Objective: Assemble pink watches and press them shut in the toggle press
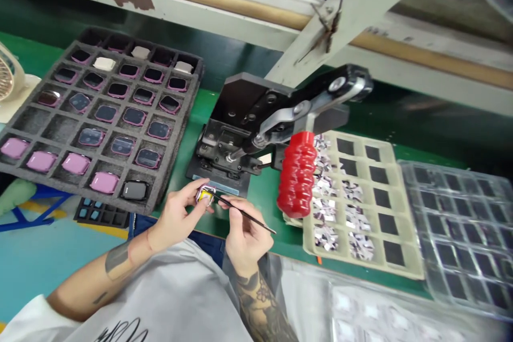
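Note:
My left hand (176, 214) pinches a small watch case with a yellow part inside (206, 195), just above the table's near edge. My right hand (244, 235) holds thin black tweezers (244, 215) like a pen, the tip touching the case. Both hands are right in front of a black hand press (240, 128) with a red ribbed handle (297, 173).
A dark foam tray (52, 128) of pink and black watch cases lies at the left. A beige tray (395, 219) with small shiny parts sits right of the press, beside clear plastic trays (460, 224). The mat is green (264, 187). A fan (10, 77) stands far left.

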`<state>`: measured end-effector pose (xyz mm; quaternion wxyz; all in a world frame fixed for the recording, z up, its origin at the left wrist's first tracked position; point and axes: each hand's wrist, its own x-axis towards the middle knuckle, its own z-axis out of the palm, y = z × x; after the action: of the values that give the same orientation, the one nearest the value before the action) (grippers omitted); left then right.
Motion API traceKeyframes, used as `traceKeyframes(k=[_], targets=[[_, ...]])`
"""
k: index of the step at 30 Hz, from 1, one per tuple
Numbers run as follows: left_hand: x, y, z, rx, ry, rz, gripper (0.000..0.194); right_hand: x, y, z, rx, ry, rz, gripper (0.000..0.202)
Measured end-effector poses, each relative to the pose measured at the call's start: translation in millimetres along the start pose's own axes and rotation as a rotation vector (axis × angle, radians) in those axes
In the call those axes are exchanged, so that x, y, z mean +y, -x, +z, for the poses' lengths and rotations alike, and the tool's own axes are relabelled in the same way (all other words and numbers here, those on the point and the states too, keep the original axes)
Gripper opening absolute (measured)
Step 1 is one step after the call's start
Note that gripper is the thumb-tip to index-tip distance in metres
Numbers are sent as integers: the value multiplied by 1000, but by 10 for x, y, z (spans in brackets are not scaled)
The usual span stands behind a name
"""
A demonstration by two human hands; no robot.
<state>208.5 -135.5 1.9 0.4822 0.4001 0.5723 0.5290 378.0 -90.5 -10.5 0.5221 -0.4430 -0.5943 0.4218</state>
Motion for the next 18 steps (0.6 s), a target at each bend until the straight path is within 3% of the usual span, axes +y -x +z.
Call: traceKeyframes(k=[4,10,13,16,18], targets=[[12,1,-6,-7,-34,6,48,-3,-11,8,18,-17,14,12],[-1,4,-22,-14,-15,53,44,10,-81,24,63,-99,181,23],[-20,9,-30,-23,10,50,46,-7,-119,13,3,-245,250,22],[-28,7,-21,8,71,18,48,-48,-125,-37,-147,-367,262,22],[-27,0,-4,42,118,-3,49,-46,-115,-80,-99,-351,173,21]])
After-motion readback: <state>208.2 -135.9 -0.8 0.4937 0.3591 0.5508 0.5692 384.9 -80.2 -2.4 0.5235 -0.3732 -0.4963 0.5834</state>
